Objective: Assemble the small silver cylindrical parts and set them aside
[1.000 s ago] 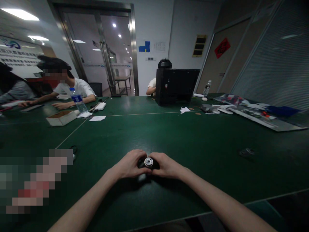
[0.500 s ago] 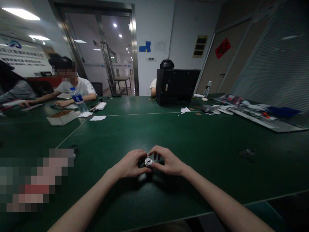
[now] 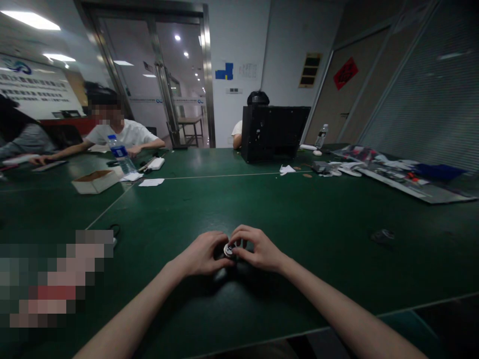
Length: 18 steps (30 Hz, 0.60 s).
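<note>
A small round metal part [image 3: 227, 251], silver with a raised hub on its top face, sits upright between my hands near the front middle of the table. My left hand [image 3: 204, 253] is closed around its side, thumb in front and fingers behind. Over the top, the thumb and fingertips of my right hand [image 3: 259, 249] pinch at the hub and cover part of it. The lower body of the part lies in shadow and is mostly hidden by my fingers.
The green table [image 3: 307, 219] bears a black box-shaped case [image 3: 275, 132], an open carton [image 3: 95, 182], a water bottle [image 3: 120, 153] and a board of loose items [image 3: 404, 179]. A small dark object [image 3: 382, 236] lies right. Co-workers sit opposite and left.
My right thumb and fingertips have moved in over the hub, covering more of the part's face. My left hand stays in place. The co-worker in white has shifted an arm to the right.
</note>
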Available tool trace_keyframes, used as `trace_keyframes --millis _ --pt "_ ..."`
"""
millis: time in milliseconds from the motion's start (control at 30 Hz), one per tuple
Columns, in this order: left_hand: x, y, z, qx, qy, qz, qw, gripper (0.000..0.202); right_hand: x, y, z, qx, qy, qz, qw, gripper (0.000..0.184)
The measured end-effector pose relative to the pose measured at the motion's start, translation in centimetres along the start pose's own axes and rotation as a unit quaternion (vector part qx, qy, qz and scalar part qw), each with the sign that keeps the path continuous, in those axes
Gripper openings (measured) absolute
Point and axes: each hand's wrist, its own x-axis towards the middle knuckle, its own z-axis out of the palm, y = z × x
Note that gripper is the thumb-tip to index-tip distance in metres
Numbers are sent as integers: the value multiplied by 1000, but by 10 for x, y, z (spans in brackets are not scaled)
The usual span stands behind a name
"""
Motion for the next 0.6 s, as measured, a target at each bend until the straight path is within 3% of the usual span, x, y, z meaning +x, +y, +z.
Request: trace_keyframes --millis 600 --pt "4 1 3 -38 20 18 999 28 2 0 4 -14 13 29 999 4"
